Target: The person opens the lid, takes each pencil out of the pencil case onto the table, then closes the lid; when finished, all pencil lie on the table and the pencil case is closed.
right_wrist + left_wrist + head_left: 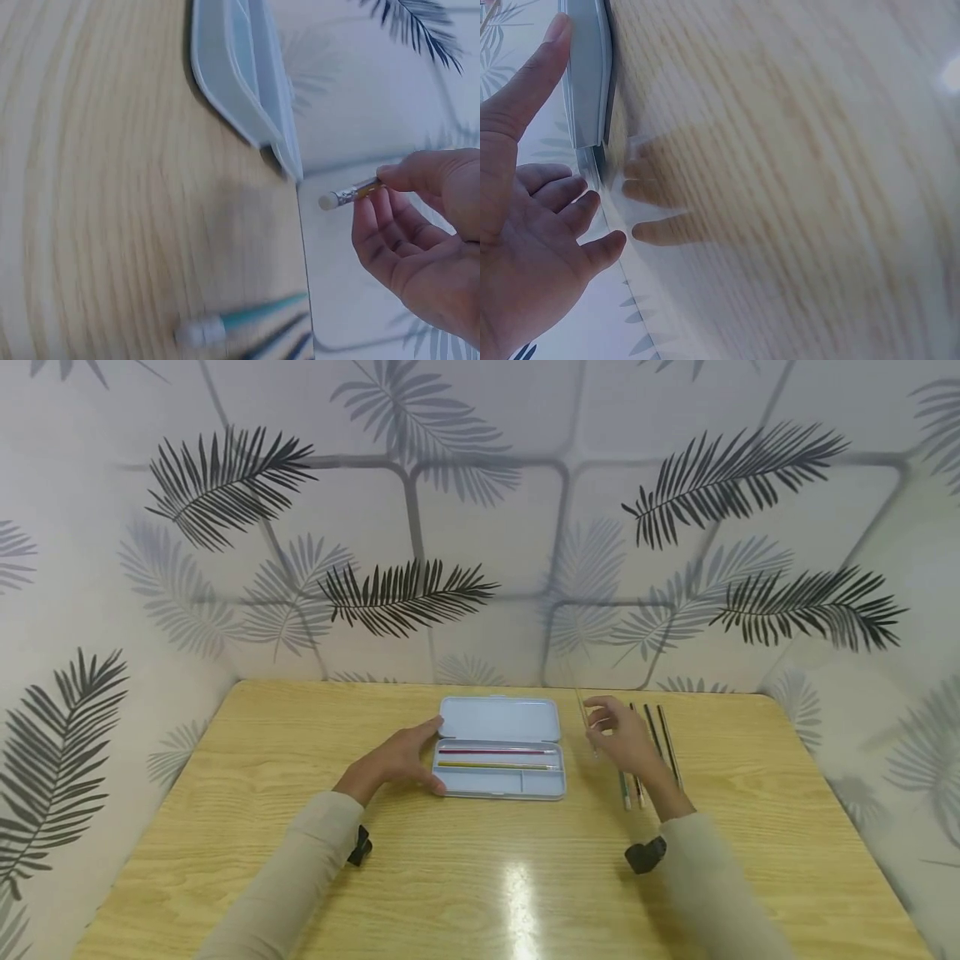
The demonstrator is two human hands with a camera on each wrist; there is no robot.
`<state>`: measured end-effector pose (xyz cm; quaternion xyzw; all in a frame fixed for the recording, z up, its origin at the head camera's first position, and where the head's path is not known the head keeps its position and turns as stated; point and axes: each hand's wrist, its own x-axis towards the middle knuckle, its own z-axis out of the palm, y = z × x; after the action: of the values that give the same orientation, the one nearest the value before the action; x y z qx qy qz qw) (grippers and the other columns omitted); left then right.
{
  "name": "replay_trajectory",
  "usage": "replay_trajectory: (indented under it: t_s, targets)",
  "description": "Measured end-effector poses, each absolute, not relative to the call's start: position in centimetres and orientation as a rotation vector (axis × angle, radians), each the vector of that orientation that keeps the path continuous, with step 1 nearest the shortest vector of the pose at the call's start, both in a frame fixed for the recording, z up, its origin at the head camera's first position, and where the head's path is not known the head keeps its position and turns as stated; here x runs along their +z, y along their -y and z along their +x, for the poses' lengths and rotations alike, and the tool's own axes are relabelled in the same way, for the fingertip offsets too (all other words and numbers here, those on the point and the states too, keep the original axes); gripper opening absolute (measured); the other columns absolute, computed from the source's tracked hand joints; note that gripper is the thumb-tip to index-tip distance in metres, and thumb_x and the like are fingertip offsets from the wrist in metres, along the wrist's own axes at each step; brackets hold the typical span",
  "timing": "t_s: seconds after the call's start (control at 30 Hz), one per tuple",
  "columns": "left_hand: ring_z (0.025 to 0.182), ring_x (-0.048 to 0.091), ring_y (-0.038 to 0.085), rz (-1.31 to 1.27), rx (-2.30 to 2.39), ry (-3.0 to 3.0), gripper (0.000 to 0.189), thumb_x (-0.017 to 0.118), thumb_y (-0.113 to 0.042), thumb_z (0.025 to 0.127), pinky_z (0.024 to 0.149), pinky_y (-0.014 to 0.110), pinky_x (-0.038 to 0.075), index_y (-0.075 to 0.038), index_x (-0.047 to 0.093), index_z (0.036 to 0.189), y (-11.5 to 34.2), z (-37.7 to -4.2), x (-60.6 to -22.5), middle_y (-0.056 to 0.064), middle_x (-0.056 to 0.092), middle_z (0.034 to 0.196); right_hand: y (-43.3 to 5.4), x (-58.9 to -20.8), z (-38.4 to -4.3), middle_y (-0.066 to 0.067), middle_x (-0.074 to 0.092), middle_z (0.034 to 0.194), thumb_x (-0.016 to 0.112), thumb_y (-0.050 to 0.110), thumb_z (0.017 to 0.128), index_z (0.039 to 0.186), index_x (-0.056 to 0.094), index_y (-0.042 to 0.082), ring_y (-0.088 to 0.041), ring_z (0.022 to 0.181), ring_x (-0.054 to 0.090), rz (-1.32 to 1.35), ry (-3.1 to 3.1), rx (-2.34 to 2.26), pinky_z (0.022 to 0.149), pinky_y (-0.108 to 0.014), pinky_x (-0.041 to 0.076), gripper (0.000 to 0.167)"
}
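Observation:
A pale blue pencil case [477, 783] lies on the table with its lid [498, 720] folded back. A red pencil [491, 751] and a yellow pencil [491, 766] lie side by side in its long compartment. At the case's left end rests my left hand [397, 758], fingers spread, thumb at the near corner; the left wrist view shows the thumb against the case wall. My right hand [621, 739], to the right of the case, pinches a yellowish pencil [365, 187] near its white eraser end. That pencil is raised and tilted, its far end pointing toward the wall.
Several more pencils lie right of the case, partly under my right hand and forearm, among them a green pencil [262, 311] and a dark pencil [670, 743]. Behind the table's [465, 877] far edge hangs a leaf-patterned backdrop [480, 543].

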<state>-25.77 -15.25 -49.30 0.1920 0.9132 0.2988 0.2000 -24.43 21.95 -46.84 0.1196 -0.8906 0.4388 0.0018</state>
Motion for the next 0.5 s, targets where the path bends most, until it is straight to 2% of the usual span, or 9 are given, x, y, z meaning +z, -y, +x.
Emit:
replay_trajectory:
  t_s: [0.1, 0.2, 0.37, 0.5]
  targets:
    - [0.147, 0.017, 0.028, 0.528, 0.843, -2.548, 0.125, 0.089, -0.040, 0.058, 0.120, 0.044, 0.020, -0.008, 0.014, 0.153, 15.1, -25.8, -49.2, 0.008, 0.016, 0.159, -24.2, -46.3, -23.9, -0.023, 0.059, 0.111, 0.056, 0.005, 0.091, 0.135, 0.045, 0.000, -0.031, 0.098, 0.060, 0.309, 2.833, 1.425, 0.076, -0.030, 0.053, 0.046]
    - [0.147, 0.018, 0.028, 0.523, 0.835, -2.548, 0.125, 0.089, -0.040, 0.058, 0.120, 0.044, 0.020, -0.008, 0.014, 0.153, 15.1, -25.7, -49.2, 0.009, 0.016, 0.159, -26.2, -46.0, -23.4, -0.026, 0.057, 0.114, 0.055, 0.006, 0.092, 0.139, 0.040, -0.001, -0.023, 0.095, 0.060, 0.258, 2.866, 1.503, 0.072, -0.027, 0.053, 0.050]
    - [0.147, 0.018, 0.028, 0.522, 0.830, -2.551, 0.126, 0.089, -0.040, 0.058, 0.120, 0.043, 0.021, -0.008, 0.014, 0.153, 15.1, -25.7, -49.1, 0.009, 0.016, 0.159, -29.2, -46.1, -22.5, -0.028, 0.055, 0.112, 0.055, 0.007, 0.092, 0.141, 0.036, -0.004, -0.013, 0.082, 0.061, 0.195, 2.904, 1.590, 0.070, -0.032, 0.056, 0.054]
    - [0.147, 0.017, 0.027, 0.520, 0.832, -2.552, 0.126, 0.089, -0.041, 0.057, 0.120, 0.043, 0.020, -0.008, 0.014, 0.153, 15.2, -25.7, -49.1, 0.009, 0.016, 0.159, -31.6, -46.6, -22.2, -0.030, 0.055, 0.112, 0.057, 0.006, 0.092, 0.140, 0.035, -0.007, -0.010, 0.081, 0.064, 0.142, 2.933, 1.625, 0.073, -0.030, 0.058, 0.055]
